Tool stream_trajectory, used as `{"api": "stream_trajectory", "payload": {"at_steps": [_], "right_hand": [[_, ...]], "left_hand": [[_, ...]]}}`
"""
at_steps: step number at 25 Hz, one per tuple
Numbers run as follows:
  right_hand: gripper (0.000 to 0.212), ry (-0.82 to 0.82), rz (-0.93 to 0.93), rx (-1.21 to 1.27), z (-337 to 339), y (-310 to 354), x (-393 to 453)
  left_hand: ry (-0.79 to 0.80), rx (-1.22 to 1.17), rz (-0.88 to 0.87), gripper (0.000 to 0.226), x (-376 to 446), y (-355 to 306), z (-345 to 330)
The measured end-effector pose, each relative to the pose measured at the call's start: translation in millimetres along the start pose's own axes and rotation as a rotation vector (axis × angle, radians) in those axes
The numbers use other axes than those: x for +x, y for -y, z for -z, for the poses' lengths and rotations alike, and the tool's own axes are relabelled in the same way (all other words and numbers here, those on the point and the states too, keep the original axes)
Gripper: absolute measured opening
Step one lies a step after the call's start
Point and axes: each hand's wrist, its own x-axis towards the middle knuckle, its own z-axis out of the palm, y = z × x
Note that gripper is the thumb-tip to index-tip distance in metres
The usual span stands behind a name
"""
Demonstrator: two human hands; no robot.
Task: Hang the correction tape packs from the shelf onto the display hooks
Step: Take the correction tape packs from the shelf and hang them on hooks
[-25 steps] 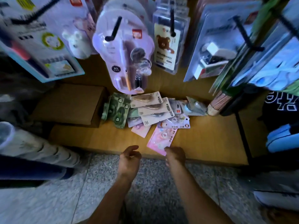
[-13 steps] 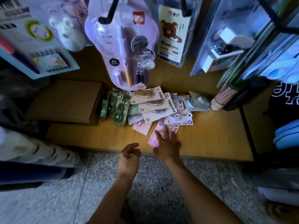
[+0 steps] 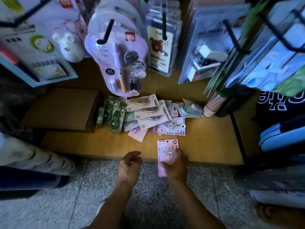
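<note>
We note a pink pack (image 3: 167, 147): flat card, hang hole at its top, clear bubble over a round tape case. It sits lifted above the shelf (image 3: 206, 142) front edge, apart from the pile of packs (image 3: 146, 116). Right hand (image 3: 175, 166) grip grasps its lower half. Left hand (image 3: 129, 166) hovers beside it, fingers loosely curled, grip released.
</note>
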Motion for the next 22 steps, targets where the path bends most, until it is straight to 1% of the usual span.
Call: {"api": "stream_trajectory", "payload": {"at_steps": [2,3,4,5,6,7,9,11,14,18,20,22], "right_hand": [[0.07,0.06,-0.095,0.455,14.9,3.0,-4.8],[0.06,0.103,-0.105,0.615,24.0,7.7,-9.3],[0.045,0.149,-0.105,0.711,35.8,15.8,-15.6],[0.029,0.185,-0.085,0.774,48.1,25.1,-22.9],[0.02,0.202,-0.05,0.801,64.7,35.1,-32.3],[0.017,0.207,-0.016,0.842,81.7,42.8,-41.7],[0.012,0.203,-0.005,0.919,119.8,51.5,-60.1],[0.012,0.205,0.021,0.961,163.2,56.1,-77.5],[0.012,0.227,0.111,0.982,221.2,61.1,-102.7],[0.014,0.15,0.198,1.052,284.7,66.2,-142.4],[0.016,0.14,0.26,1.1,312.0,76.7,-162.7],[0.017,0.172,0.306,1.165,334.8,90.1,-180.7]], "left_hand": [[0.016,-0.003,-0.006,0.019,-10.3,-5.3,-5.8],[0.024,0.01,0.001,0.017,-16.9,-10.2,-9.9],[0.034,0.032,0.012,0.019,-22.0,-14.0,-14.4],[0.051,0.045,0.01,0.026,-29.3,-20.7,-18.3],[0.065,0.031,-0.006,0.028,-38.9,-28.9,-22.0],[0.077,-0.011,-0.041,0.024,-50.0,-38.8,-24.4],[0.112,-0.101,-0.121,0.004,-71.9,-57.8,-25.1],[0.2,-0.15,-0.19,0.011,-96.9,-78.2,-23.2],[0.28,-0.16,-0.268,0.01,-130.8,-104.2,-21.5],[0.407,-0.157,-0.444,0.014,-188.5,-140.1,-21.0],[0.444,-0.187,-0.55,0.015,-214.2,-161.8,-16.0],[0.447,-0.207,-0.658,0.014,-232.8,-184.0,-8.7]]}}
